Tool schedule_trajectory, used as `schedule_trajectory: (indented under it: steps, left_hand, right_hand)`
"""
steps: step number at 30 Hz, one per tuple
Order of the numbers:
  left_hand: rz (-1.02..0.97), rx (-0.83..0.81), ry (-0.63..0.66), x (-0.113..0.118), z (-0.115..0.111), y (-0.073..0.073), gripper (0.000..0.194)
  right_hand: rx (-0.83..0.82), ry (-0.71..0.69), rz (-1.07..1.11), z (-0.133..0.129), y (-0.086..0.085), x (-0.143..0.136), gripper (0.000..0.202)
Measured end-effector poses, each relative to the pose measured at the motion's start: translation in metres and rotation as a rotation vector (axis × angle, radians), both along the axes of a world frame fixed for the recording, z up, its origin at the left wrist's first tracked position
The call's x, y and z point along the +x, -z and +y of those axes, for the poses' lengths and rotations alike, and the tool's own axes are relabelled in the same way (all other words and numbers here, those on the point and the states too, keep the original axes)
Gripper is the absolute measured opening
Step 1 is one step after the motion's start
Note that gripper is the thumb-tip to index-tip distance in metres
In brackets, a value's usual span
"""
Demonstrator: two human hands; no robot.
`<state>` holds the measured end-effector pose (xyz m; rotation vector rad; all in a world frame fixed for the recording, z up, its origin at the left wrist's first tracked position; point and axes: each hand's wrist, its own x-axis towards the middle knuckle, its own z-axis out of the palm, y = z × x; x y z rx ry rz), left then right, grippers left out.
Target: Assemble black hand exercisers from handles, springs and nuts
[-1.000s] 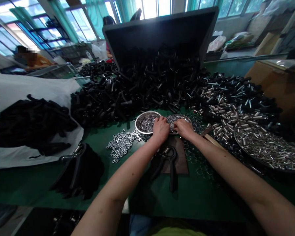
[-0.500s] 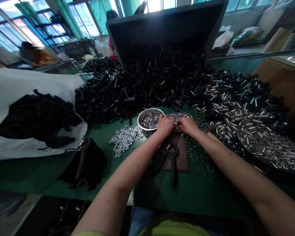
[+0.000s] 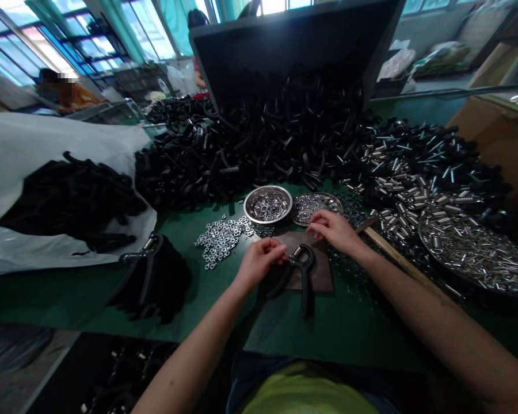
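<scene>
On a brown plate [image 3: 323, 275] lies a black hand grip exerciser [image 3: 305, 284] with a coil spring between its two handles. Thumb and fingers pinched together, my left hand [image 3: 259, 261] is at the left end of that spring; whatever it pinches is too small to make out. My right hand [image 3: 335, 231] hovers above the plate's upper right, fingertips closed together, their contents hidden. Just behind it sits a shallow dish [image 3: 300, 221] of small metal parts. Beside that dish stands a steel bowl [image 3: 247, 214] holding washers and other small pieces.
Loose nuts [image 3: 219, 241] are spread left of the bowl. A bundle of black handles [image 3: 155, 282] stands farther left, near a white sack [image 3: 69, 129]. Black parts [image 3: 259, 144] are heaped behind; springs [image 3: 403, 201] and a pin-filled tray [image 3: 479, 253] lie right. Two people work beyond.
Both hands have come back from the bowl and dish toward me. The left moved down-left to the exerciser's spring; the right moved slightly down and right, uncovering the dish.
</scene>
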<state>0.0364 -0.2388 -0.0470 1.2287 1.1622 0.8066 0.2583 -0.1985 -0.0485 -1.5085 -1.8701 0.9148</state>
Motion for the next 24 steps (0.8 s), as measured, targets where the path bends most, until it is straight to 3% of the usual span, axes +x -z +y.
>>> schedule_trajectory:
  steps: [2,6,13,16,21,24]
  left_hand:
    - [-0.035,-0.06,-0.054,-0.007,-0.014,0.004,0.03]
    - [-0.1,-0.152,-0.123,-0.015,-0.03,0.01,0.034]
    - [-0.103,-0.118,-0.126,-0.018,-0.031,0.014,0.029]
    - [0.008,0.001,-0.079,-0.013,-0.026,0.012,0.026]
    - [0.382,0.432,0.043,0.003,-0.015,0.011,0.016]
    - [0.497,0.544,0.109,0.012,-0.008,0.015,0.013]
  right_hand:
    - [-0.012,-0.074,0.054,-0.011,0.003,-0.005,0.015]
    - [0.088,-0.136,-0.128,-0.018,0.009,-0.014,0.008]
    - [0.112,-0.209,-0.351,-0.015,0.003,-0.02,0.007]
    - [0.106,-0.235,-0.485,-0.016,-0.006,-0.026,0.008]
    - [0.107,-0.246,-0.703,-0.02,-0.022,-0.04,0.017]
    - [0.123,-0.269,-0.78,-0.023,-0.027,-0.044,0.018]
